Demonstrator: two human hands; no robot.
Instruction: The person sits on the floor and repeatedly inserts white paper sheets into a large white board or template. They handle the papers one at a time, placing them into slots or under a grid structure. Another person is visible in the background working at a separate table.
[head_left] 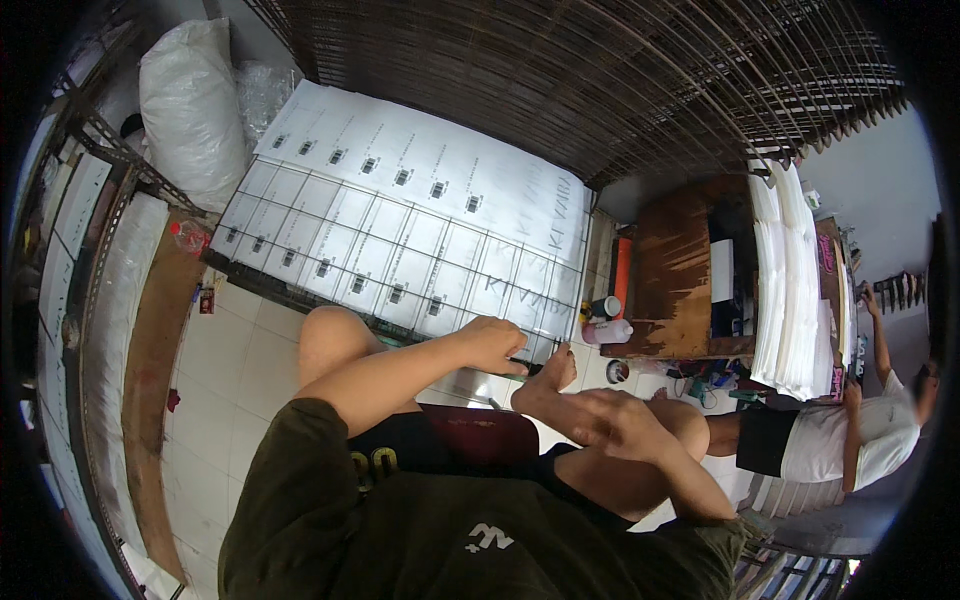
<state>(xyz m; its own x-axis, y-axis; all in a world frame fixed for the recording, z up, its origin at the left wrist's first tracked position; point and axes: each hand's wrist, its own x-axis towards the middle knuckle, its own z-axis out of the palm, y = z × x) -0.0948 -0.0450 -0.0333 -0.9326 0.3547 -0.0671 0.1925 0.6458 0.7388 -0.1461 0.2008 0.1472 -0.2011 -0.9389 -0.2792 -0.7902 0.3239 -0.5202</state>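
In front of me lies a wire drying rack (400, 240) with white printed sheets (430, 150) on it. The sheets bear rows of small black marks and fainter large lettering. My left hand (490, 345) is at the rack's near edge, its fingers curled round something dark by the thumb that I cannot make out. My right hand (618, 425) lies over my raised lower leg, slightly blurred, its fingers stretched out and holding nothing. Just right of my left hand, my bare foot (555, 375) rests against the rack's near right corner.
More wire racks (600, 80) stand tilted up behind. To the right are a worn wooden table (675, 270), a stack of white sheets (785, 290), bottles (608, 330) and another person (850, 440). At left stand a white sack (192, 115) and a shelf frame (105, 250).
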